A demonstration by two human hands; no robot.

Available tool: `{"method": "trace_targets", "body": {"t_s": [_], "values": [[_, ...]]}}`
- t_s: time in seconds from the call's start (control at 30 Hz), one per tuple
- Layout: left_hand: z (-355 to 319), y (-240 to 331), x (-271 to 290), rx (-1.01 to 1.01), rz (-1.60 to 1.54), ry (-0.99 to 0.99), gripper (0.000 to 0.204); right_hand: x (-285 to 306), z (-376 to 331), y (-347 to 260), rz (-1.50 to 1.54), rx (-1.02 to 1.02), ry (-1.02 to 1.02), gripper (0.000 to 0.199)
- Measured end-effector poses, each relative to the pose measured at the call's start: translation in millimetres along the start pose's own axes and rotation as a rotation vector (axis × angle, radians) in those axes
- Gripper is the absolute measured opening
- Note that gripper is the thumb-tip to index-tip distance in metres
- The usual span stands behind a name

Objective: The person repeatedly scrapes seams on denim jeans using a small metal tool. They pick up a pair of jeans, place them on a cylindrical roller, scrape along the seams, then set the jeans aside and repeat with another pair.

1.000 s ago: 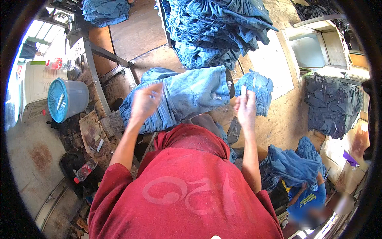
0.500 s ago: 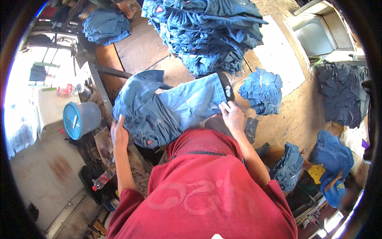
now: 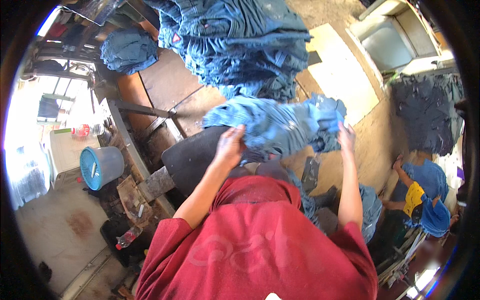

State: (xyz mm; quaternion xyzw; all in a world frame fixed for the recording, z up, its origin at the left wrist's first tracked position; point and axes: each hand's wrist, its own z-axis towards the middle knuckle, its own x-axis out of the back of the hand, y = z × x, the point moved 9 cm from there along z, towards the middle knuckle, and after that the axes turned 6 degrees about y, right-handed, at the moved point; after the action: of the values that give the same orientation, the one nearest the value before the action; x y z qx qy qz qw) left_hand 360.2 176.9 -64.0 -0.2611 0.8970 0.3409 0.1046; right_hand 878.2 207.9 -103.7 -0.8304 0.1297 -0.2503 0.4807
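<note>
A crumpled blue denim garment [image 3: 272, 127] is stretched between my two hands, slightly blurred by motion. My left hand [image 3: 231, 146] grips its near left edge, fingers closed on the cloth. At its right end my right hand [image 3: 346, 137] pinches the edge. Beneath the garment's right part, a small denim pile [image 3: 326, 143] on the floor is mostly hidden. Close to my left forearm lies a dark padded board [image 3: 192, 155], now bare on top. Just beyond the garment rises a tall stack of blue denim [image 3: 240, 45].
A metal frame [image 3: 145, 110] stands at left, near a lidded clear bucket [image 3: 102, 167]. Dark cloth [image 3: 427, 115] is heaped at far right. Another person [image 3: 417, 200] sits at lower right among denim. A smaller denim pile [image 3: 129, 50] lies at far left.
The denim garment has moved right, off the dark board and over the small floor pile. Both hands went right with it. My left hand shifted from its outer left side to its near edge.
</note>
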Motion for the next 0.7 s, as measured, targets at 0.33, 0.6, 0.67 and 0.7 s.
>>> {"method": "trace_targets", "body": {"t_s": [0.33, 0.6, 0.67, 0.7], "values": [[-15, 101, -379, -0.267, 0.18, -0.704, 0.038, 338, -39, -252, 0.798, 0.302, 0.392, 0.034], [-80, 418, -387, -1.343, 0.911, -0.253, 0.038, 285, -20, -371, 0.666, 0.498, -0.08, 0.029], [-93, 470, -322, -1.298, 0.894, -0.081, 0.04, 257, 20, -333, 0.617, 0.431, -0.12, 0.012], [-107, 490, -281, -1.273, 0.891, 0.009, 0.041, 240, 39, -303, 0.545, 0.419, -0.123, 0.01]]}}
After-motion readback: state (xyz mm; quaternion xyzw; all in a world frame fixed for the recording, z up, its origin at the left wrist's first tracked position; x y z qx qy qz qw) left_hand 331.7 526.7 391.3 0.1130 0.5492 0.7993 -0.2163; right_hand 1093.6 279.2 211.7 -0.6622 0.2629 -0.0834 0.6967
